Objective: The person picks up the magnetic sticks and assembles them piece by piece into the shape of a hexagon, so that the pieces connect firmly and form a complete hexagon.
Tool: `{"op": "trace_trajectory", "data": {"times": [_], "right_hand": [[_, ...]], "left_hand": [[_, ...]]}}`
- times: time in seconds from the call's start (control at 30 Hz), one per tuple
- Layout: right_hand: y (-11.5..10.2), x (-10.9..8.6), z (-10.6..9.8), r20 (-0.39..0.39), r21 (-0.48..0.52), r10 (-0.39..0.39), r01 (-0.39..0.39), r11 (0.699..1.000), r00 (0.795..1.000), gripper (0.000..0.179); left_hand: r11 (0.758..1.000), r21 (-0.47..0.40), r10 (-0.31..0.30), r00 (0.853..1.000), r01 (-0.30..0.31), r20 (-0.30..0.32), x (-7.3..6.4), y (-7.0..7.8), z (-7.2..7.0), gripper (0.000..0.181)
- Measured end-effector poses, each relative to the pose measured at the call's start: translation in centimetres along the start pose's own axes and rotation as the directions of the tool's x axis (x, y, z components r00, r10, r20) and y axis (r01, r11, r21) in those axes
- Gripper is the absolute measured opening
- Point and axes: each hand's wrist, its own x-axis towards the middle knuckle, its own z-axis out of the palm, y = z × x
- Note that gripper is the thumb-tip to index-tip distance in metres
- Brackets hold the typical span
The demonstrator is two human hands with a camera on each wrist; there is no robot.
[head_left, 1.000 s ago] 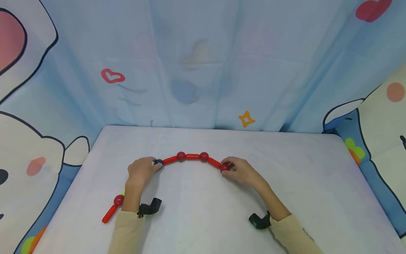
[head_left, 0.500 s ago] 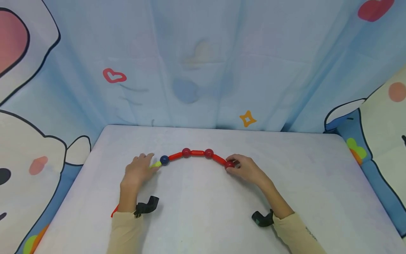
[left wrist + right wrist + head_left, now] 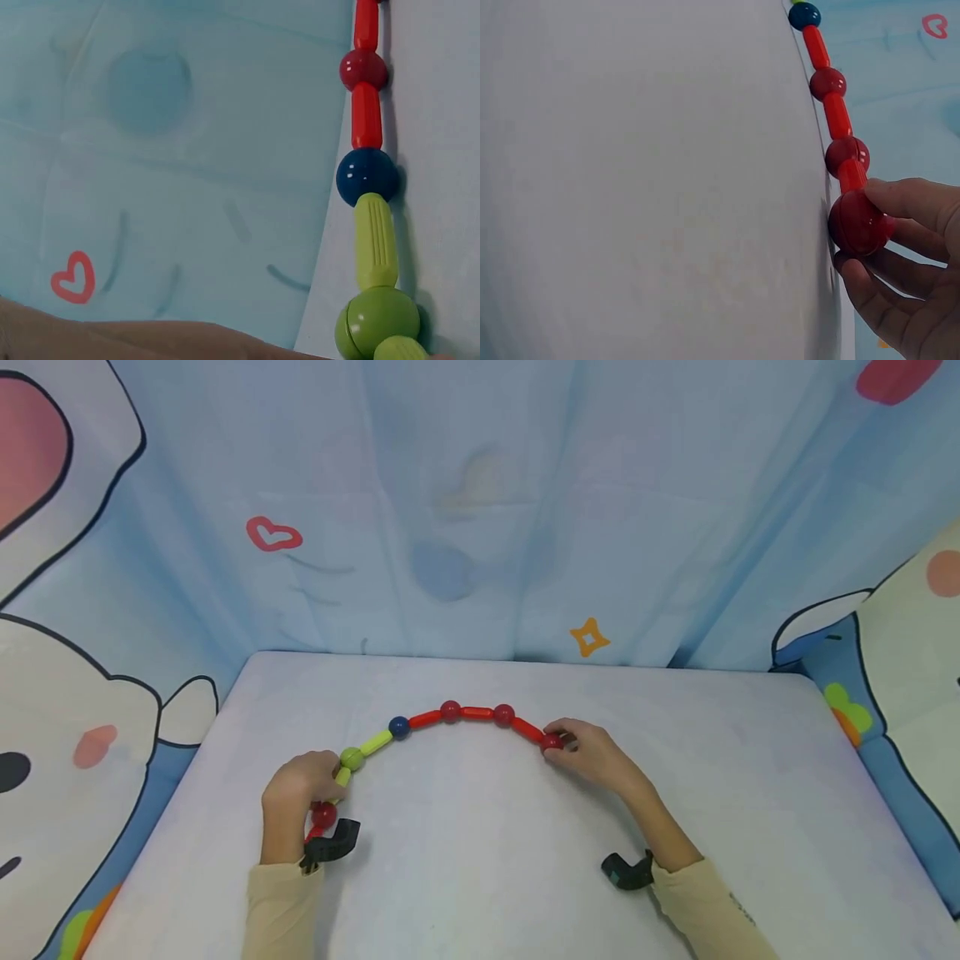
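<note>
A chain of toy balls and rods, like magnetic building pieces, arches over the white table. My right hand (image 3: 596, 758) pinches the red ball (image 3: 861, 223) at its right end between thumb and fingers. Leftward come red rods and red balls, then a dark blue ball (image 3: 399, 727), a yellow-green rod (image 3: 375, 241) and a green ball (image 3: 352, 758). My left hand (image 3: 302, 783) grips the lower yellow-green rod (image 3: 342, 777), just below the green ball. Beneath that hand, another red ball (image 3: 324, 815) leads to a red rod (image 3: 314, 832), partly hidden by the wrist camera.
The white table (image 3: 480, 860) extends in front of and around the chain. Behind it hangs a light blue curtain (image 3: 480, 527) with printed hearts and cartoon figures. A black wrist camera sits at each cuff.
My left hand has moved from the blue ball down and left along the chain to the lower yellow-green rod. The chain's left part has swung into the arch; the right hand shifted slightly right, still pinching.
</note>
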Motion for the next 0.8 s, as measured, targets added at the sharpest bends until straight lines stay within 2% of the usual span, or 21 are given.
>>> {"op": "trace_trajectory", "data": {"times": [0.17, 0.27, 0.37, 0.47, 0.57, 0.8], "right_hand": [[0.8, 0.1, -0.9, -0.012, -0.011, 0.035, -0.035, 0.999, 0.999, 0.037], [1.2, 0.2, -1.3, -0.012, -0.015, 0.046, -0.046, 0.999, 0.999, 0.037], [1.5, 0.3, -1.5, -0.013, -0.016, 0.046, -0.046, 0.999, 0.999, 0.038], [1.6, 0.4, -1.6, -0.015, -0.014, 0.042, -0.043, 0.999, 0.999, 0.038], [1.8, 0.4, -1.7, -0.020, -0.017, 0.042, -0.043, 0.999, 0.999, 0.038], [2.0, 0.4, -1.7, -0.028, -0.027, 0.042, -0.043, 0.999, 0.999, 0.038]], "left_hand": [[0.995, -0.066, 0.073, 0.997, -0.071, 0.029, 0.4, 0.6, 0.1, 0.046], [0.986, -0.115, 0.128, 0.990, -0.121, 0.052, 0.5, 1.0, 0.2, 0.068], [0.976, -0.142, 0.179, 0.980, -0.166, 0.083, 0.6, 1.5, 0.5, 0.077], [0.972, -0.130, 0.208, 0.972, -0.193, 0.112, 0.6, 2.1, 0.9, 0.066], [0.975, -0.104, 0.208, 0.969, -0.195, 0.132, 0.5, 2.5, 1.2, 0.052], [0.986, -0.047, 0.162, 0.979, -0.157, 0.125, 0.2, 3.8, 1.6, 0.044]]}}
